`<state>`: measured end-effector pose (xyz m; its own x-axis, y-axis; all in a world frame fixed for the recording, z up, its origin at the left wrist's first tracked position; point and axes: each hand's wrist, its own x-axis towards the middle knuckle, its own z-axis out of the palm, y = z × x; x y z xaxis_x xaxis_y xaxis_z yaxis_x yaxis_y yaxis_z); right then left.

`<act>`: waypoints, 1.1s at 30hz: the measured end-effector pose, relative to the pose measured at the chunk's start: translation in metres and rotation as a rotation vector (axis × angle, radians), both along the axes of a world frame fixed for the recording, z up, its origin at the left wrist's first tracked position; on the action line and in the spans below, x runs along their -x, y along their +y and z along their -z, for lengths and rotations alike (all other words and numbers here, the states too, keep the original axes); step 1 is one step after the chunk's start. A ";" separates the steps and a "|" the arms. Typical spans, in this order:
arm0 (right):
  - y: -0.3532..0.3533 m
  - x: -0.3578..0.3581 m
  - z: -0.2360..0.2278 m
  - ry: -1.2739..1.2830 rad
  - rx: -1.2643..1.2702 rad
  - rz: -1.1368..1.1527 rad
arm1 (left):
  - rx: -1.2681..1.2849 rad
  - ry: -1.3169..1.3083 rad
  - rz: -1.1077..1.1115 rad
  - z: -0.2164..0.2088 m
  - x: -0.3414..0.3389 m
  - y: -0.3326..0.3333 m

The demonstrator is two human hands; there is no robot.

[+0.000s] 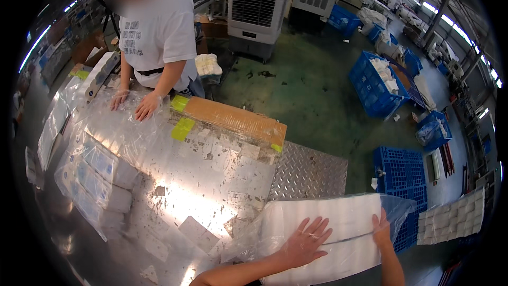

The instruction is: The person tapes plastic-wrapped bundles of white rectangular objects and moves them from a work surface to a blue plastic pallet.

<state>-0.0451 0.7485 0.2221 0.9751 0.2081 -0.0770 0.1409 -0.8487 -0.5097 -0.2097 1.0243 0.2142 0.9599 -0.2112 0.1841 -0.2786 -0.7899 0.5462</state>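
Note:
A bundle of white, soft-looking packs [346, 257] lies in a clear plastic bag [399, 205] at the near right of the metal table. My left hand [306, 242] rests flat on top of the bundle, fingers spread. At its right end, my right hand [382, 229] presses with stretched fingers against the packs and film. The loose bag end sticks out to the right past this hand. More clear film lies to the left of the bundle, by my left forearm.
Across the scuffed metal table [211, 180], a person [159, 37] has both hands on clear film [121, 122]. Several bagged white packs [100, 180] lie at left. A cardboard strip [233, 119] lines the far edge. Blue pallets [402, 180] and a blue crate [370, 90] stand at right.

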 end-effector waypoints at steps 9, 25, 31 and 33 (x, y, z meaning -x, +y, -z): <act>0.027 0.015 -0.032 -0.006 0.086 -0.039 | 0.107 -0.106 -0.055 0.013 0.005 -0.005; 0.131 0.092 -0.062 -0.580 0.349 -0.720 | 0.096 -0.171 -0.068 0.004 0.005 0.001; 0.107 0.081 -0.047 -0.361 0.340 -0.889 | -0.022 -0.004 -0.017 -0.002 0.005 0.003; 0.103 0.086 -0.054 -0.405 0.335 -0.965 | -0.016 -0.036 -0.020 0.006 0.003 -0.001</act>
<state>-0.1314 0.8518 0.2759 0.3794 0.9251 0.0176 0.9247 -0.3785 -0.0403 -0.2132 1.0237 0.2084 0.9569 -0.1949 0.2152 -0.2815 -0.8043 0.5233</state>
